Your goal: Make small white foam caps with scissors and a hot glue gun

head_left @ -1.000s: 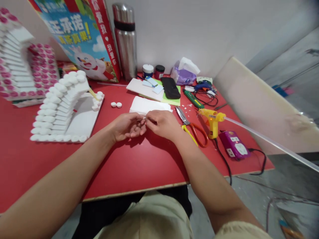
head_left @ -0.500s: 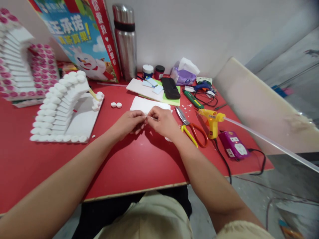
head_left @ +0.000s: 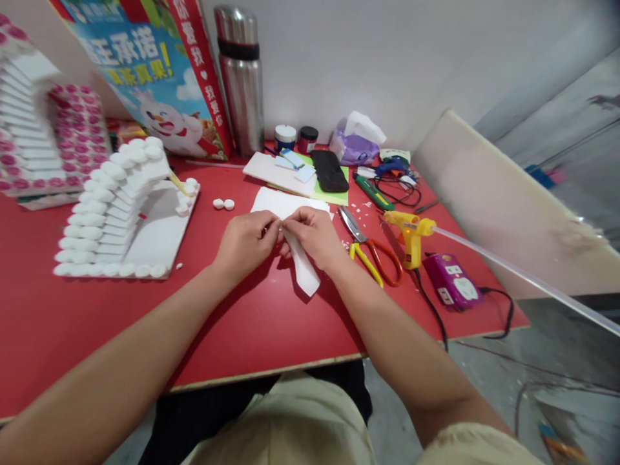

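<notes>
My left hand (head_left: 249, 242) and my right hand (head_left: 312, 236) meet at the middle of the red table, fingertips pinched together on the upper end of a white strip (head_left: 304, 271). The strip, paper-like, hangs down from the fingers toward me below my right hand. Just behind the hands lie white sheets (head_left: 281, 201). Two small white round pieces (head_left: 223, 204) rest to the left of them. Scissors (head_left: 371, 248) with red and yellow handles lie right of my right hand.
A white staircase model (head_left: 111, 219) stands left, a pink-and-white one (head_left: 80, 142) behind it. A steel flask (head_left: 242, 84), a phone (head_left: 330, 171) and jars (head_left: 285, 137) are at the back. Right are a yellow glue gun (head_left: 411, 239), its long stick, a purple box (head_left: 453, 281) and cables.
The white strip now hangs in plain view below my right hand, where it was mostly hidden before. My hands remain together, with their fingers slightly shifted.
</notes>
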`<control>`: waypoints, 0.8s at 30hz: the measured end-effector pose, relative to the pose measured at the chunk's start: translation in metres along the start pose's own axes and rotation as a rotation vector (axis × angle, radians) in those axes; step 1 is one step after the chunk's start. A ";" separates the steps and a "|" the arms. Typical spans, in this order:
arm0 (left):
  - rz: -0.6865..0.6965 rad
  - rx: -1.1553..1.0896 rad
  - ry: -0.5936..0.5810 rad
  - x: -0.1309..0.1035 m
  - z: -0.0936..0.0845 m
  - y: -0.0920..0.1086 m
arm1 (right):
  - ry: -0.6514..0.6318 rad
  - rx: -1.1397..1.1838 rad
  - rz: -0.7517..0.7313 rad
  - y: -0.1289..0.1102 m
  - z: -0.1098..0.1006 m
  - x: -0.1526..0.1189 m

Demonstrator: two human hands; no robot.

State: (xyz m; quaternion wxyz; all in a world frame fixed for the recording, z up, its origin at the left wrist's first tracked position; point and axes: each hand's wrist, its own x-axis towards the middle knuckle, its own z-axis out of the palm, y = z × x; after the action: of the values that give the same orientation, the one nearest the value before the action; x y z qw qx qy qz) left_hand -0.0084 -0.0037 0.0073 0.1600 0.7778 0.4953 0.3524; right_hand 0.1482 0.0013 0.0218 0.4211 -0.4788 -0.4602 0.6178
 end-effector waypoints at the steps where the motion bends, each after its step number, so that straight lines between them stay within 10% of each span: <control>1: 0.018 0.019 0.011 0.000 0.001 -0.001 | 0.010 0.019 0.014 0.001 0.000 0.001; 10: 0.198 0.336 -0.011 0.000 0.005 -0.007 | 0.035 0.092 0.022 0.002 0.000 0.001; 24: 0.330 0.177 0.019 0.000 0.008 -0.019 | 0.068 0.091 -0.050 0.004 -0.006 0.004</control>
State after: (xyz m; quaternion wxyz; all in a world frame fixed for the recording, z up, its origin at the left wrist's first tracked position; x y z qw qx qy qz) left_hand -0.0147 0.0060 -0.0096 0.0264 0.8561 0.3914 0.3363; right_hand 0.1533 0.0055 0.0167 0.4731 -0.4683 -0.4290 0.6107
